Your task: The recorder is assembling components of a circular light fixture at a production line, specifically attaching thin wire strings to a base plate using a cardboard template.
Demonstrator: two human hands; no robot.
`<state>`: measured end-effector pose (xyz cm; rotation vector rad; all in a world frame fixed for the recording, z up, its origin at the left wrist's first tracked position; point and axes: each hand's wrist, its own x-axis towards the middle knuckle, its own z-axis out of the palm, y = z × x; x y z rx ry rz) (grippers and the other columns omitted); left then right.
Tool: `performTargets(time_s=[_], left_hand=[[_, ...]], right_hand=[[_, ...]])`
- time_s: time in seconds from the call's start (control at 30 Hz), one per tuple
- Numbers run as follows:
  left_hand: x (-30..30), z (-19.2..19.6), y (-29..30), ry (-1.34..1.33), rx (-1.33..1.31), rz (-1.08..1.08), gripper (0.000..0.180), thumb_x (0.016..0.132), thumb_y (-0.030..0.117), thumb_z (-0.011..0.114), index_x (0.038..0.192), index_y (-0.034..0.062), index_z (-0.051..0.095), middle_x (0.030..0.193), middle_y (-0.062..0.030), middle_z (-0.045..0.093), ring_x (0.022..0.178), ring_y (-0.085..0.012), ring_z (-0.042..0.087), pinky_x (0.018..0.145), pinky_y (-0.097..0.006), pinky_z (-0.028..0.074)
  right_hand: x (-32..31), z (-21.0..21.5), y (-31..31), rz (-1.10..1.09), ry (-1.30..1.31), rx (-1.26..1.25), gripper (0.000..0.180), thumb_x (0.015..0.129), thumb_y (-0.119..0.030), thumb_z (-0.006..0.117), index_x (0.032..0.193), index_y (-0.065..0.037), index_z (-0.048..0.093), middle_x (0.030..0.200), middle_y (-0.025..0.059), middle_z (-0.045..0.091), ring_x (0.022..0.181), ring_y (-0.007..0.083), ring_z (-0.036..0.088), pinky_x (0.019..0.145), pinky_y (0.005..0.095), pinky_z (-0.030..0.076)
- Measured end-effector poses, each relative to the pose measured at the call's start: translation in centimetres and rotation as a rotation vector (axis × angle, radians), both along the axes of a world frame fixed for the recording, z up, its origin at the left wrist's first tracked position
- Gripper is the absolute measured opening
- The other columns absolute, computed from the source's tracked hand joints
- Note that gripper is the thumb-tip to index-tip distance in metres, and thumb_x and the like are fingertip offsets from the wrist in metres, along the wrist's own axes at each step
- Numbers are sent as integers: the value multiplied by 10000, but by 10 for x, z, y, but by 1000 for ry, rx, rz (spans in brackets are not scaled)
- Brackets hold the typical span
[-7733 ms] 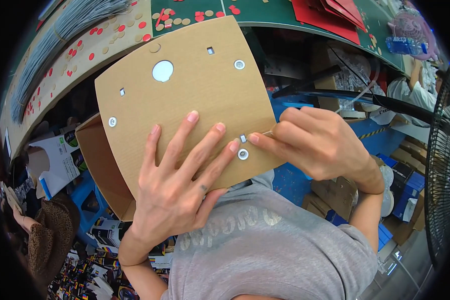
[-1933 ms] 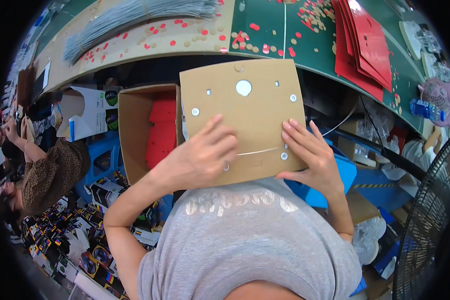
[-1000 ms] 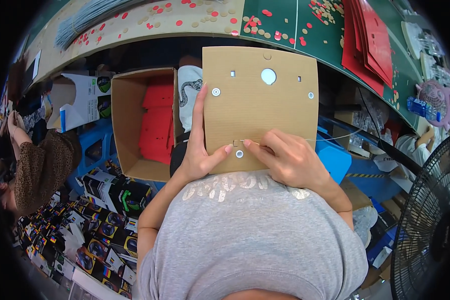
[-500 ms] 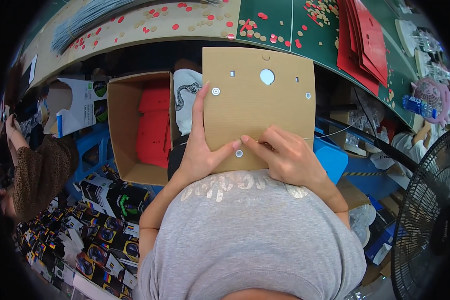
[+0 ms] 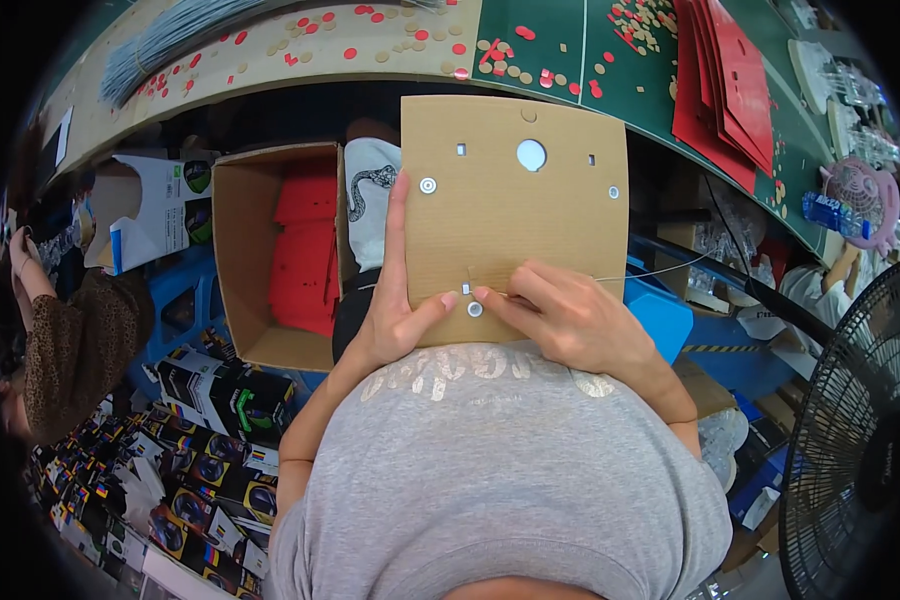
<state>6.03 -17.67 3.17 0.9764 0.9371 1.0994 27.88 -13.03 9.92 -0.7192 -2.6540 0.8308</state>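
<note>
I hold a square brown cardboard panel (image 5: 530, 225) upright in front of my chest; it has a round hole near the top, small square slots and metal eyelets. My left hand (image 5: 398, 300) grips its left edge, thumb on the front near a lower eyelet. My right hand (image 5: 565, 315) pinches a thin wire (image 5: 650, 273) at a small slot in the panel's lower middle; the wire runs off to the right.
A green work table (image 5: 570, 50) strewn with red and tan discs and red card sheets (image 5: 720, 75) lies beyond. An open carton of red sheets (image 5: 295, 250) stands at left. A person in a patterned sleeve (image 5: 70, 340) is at far left, a fan (image 5: 860, 430) at right.
The panel has been turned and shifted several times; since half a second ago it sits slightly higher. My right fingers stay at the lower slot with the wire.
</note>
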Motion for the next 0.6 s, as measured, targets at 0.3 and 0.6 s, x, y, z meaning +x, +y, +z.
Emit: performTargets(time_s=[0.3, 0.6], left_hand=[[2, 1, 2, 34, 4, 15, 1111, 742, 92, 580, 1636, 42, -77, 1683, -220, 64, 1558, -310, 127, 1247, -425, 161], [3, -5, 1, 65, -18, 40, 1153, 710, 116, 602, 1649, 115, -69, 1662, -211, 144, 1528, -317, 227, 1233, -449, 223]], right_hand=[[-1, -3, 1, 52, -40, 92, 447, 805, -69, 690, 1248, -7, 698, 832, 50, 464, 764, 174, 576, 649, 329, 538], [11, -20, 6, -8, 125, 122, 419, 698, -60, 716, 1111, 3, 748, 858, 49, 582, 750, 184, 606, 615, 318, 546]])
